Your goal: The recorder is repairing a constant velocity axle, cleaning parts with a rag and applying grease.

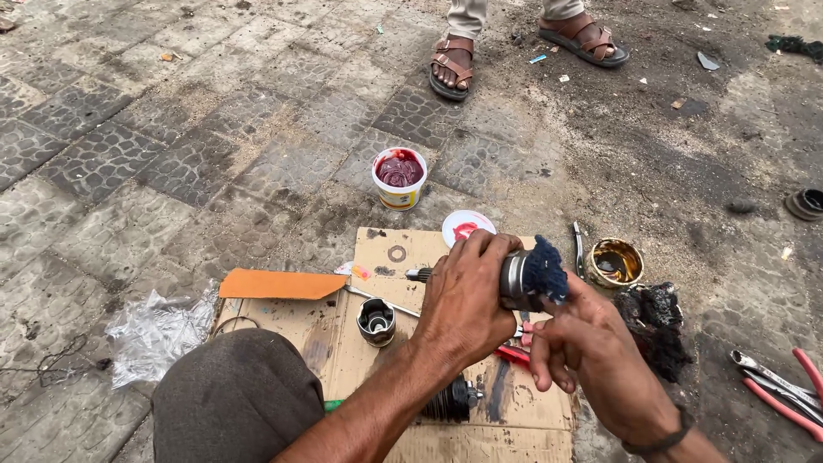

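My left hand (467,300) grips a round metal joint housing (514,279) with a short shaft sticking out to the left. A dark blue rag (543,267) is stuffed into its open end. My right hand (591,351) is at the rag, fingers touching its lower edge. Both hands hover over a sheet of cardboard (377,343) on the ground. A small metal cup-shaped part (375,321) stands on the cardboard left of my left hand.
A tub of red grease (399,177) and its lid (467,227) lie beyond the cardboard. A tin of dark oil (615,262), a black greasy rag (656,321), pliers and wrenches (784,386) are to the right. Another person's sandalled feet (452,64) stand ahead. My knee (236,399) is lower left.
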